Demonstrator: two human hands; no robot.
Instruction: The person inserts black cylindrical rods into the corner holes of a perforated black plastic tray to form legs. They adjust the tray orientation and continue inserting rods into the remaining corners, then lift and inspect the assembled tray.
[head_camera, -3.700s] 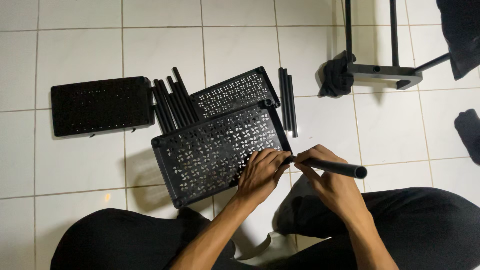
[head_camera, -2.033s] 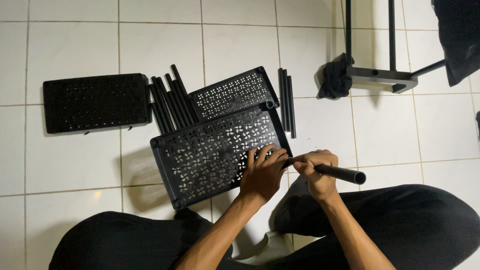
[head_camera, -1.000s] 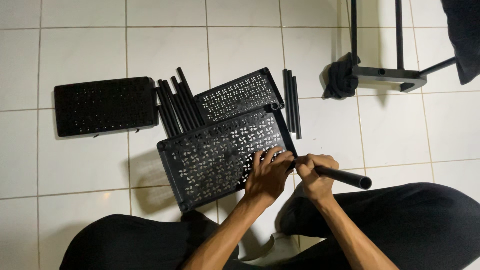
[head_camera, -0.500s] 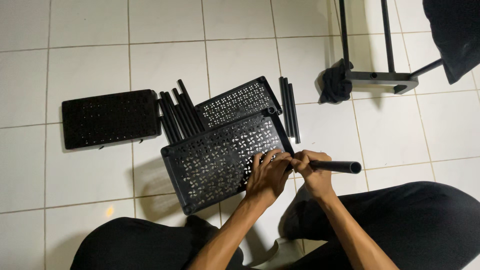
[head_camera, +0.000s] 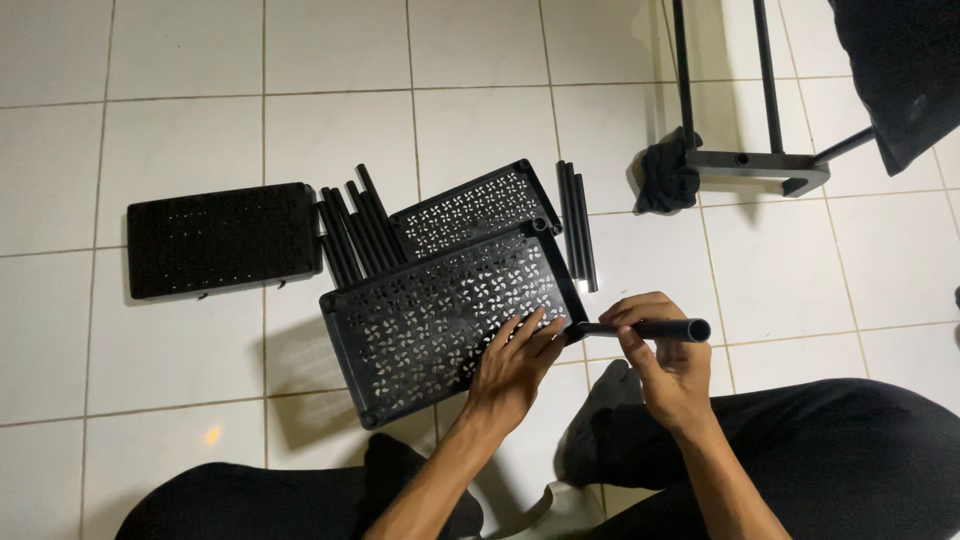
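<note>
While the person sits on a white tiled floor (head_camera: 180, 60) with legs in dark trousers (head_camera: 850, 450) spread to either side, both bare hands work at the near right corner of a black perforated shelf panel (head_camera: 430, 310). This panel lies flat on the tiles directly ahead of the person, tilted a little so that its right end sits farther away than its left. The left hand (head_camera: 512, 362) rests palm down on the panel's near right part, fingers stretched out almost flat and only slightly spread, pressing on the surface rather than gripping anything. The right hand (head_camera: 668, 362) is just to the right of that corner, its fingers curled around a black tube (head_camera: 648, 329) that it holds level, roughly parallel to the floor. One end of the tube meets the panel's corner, touching it beside the left hand's fingertips; the other, open end points to the right, past the right hand's knuckles.

Behind the panel, partly overlapped by it, lies a second perforated panel (head_camera: 470, 205). A bundle of black tubes (head_camera: 350, 225) lies to the left of that one, and a few more tubes (head_camera: 577, 225) lie to its right. Farther left, well apart, a third black panel (head_camera: 222, 238) rests alone. At the upper right stands a black metal frame (head_camera: 750, 160) with a dark cloth (head_camera: 662, 175) bunched against it.
</note>
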